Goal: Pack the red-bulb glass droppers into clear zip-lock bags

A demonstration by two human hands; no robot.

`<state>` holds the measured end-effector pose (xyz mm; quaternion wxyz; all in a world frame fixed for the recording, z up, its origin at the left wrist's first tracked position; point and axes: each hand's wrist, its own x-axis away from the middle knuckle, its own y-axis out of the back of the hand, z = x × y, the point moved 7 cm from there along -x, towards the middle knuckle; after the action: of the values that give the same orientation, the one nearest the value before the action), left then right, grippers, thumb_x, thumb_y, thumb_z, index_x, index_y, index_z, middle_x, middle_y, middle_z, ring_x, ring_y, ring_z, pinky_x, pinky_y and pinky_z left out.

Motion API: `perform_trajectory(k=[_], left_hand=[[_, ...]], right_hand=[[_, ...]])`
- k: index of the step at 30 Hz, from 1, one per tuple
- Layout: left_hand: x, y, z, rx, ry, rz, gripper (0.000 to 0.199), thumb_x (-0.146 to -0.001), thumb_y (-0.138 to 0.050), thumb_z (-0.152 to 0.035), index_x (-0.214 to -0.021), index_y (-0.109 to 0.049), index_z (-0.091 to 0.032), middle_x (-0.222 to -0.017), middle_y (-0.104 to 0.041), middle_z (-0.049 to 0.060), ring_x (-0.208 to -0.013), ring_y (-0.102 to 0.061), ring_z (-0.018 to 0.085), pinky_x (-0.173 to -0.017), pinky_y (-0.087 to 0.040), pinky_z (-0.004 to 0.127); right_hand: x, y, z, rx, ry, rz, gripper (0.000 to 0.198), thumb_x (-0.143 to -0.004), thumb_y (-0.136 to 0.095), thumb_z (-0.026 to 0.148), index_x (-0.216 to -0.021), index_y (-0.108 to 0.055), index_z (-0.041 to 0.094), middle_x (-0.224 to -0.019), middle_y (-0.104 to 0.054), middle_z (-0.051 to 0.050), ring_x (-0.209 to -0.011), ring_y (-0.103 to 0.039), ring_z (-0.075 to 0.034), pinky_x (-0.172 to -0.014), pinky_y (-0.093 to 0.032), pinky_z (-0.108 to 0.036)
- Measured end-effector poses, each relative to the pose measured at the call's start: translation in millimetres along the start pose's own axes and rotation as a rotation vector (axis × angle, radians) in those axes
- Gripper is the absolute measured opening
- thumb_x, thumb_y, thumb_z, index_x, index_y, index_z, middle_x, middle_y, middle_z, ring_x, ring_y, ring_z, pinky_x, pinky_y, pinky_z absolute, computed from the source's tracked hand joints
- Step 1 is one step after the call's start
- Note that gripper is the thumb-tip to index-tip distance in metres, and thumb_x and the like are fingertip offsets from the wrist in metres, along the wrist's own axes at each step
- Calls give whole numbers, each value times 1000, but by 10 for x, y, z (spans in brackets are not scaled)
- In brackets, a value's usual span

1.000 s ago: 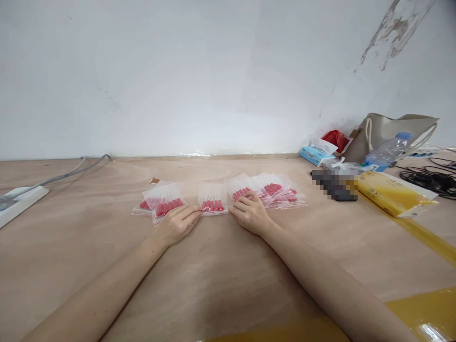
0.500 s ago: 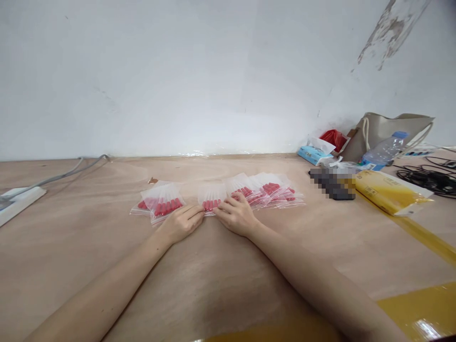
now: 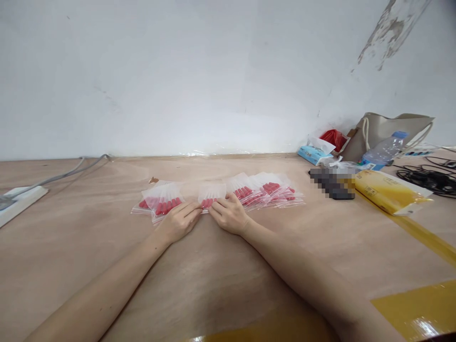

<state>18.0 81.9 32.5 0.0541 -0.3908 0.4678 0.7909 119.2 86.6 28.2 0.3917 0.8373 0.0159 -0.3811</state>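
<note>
A small clear zip bag (image 3: 212, 191) with several red capsule-shaped pieces lies flat between my hands. My left hand (image 3: 181, 221) has its fingers together, pinching the bag's near left corner. My right hand (image 3: 229, 216) is closed at the same near edge, its fingers curled over the bag's right part and hiding some of the pieces. Left of my hands, overlapping zip bags (image 3: 164, 191) hold more red pieces. A spread pile of filled zip bags (image 3: 272, 179) lies just right of my right hand.
On the right are a yellow packet (image 3: 390, 190), a dark blurred object (image 3: 331, 184), a blue tissue pack (image 3: 314, 154), a plastic bottle (image 3: 386, 149), a beige bag (image 3: 374, 130) and black cables (image 3: 432, 175). A white power strip (image 3: 26, 202) with a grey cable sits left. A wall stands behind.
My right hand has slid a little left along the bag's near edge, closer to my left hand. My left hand has shifted slightly left. The other bags stay in place.
</note>
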Motion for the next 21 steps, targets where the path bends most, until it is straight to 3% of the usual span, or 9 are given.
perform_trajectory(k=[6, 12, 16, 21], left_hand=[[22, 26, 14, 6, 40, 3, 15, -86, -46, -14, -83, -61, -16, -84, -66, 6, -77, -62, 16, -72, -53, 30], [51, 36, 65, 12, 94, -9, 13, -85, -49, -18, -84, -62, -18, -84, -67, 4, -76, -63, 16, -73, -53, 30], [58, 46, 101, 31, 158, -15, 18, -87, -46, -18, -98, -61, -17, -99, -65, 7, -85, -64, 17, -72, -54, 27], [44, -63, 92, 244, 179, 133, 32, -90, -39, -18, -117, -53, -22, -119, -57, 4, -102, -58, 15, -86, -50, 27]], right_hand=[[181, 87, -147, 48, -26, 5, 27, -88, -35, 9, -73, -57, 16, -68, -55, -3, -66, -44, -13, -71, -28, -33], [336, 76, -339, -53, -198, -15, 22, -87, -39, 11, -77, -58, 16, -73, -60, -3, -67, -49, -12, -74, -27, -31], [345, 73, -369, -180, -280, -27, 20, -86, -41, 15, -74, -57, 16, -70, -61, -2, -66, -52, -12, -78, -28, -31], [310, 105, -304, -350, -217, 2, 19, -88, -42, 21, -79, -58, 18, -75, -64, -2, -71, -53, -11, -78, -30, -30]])
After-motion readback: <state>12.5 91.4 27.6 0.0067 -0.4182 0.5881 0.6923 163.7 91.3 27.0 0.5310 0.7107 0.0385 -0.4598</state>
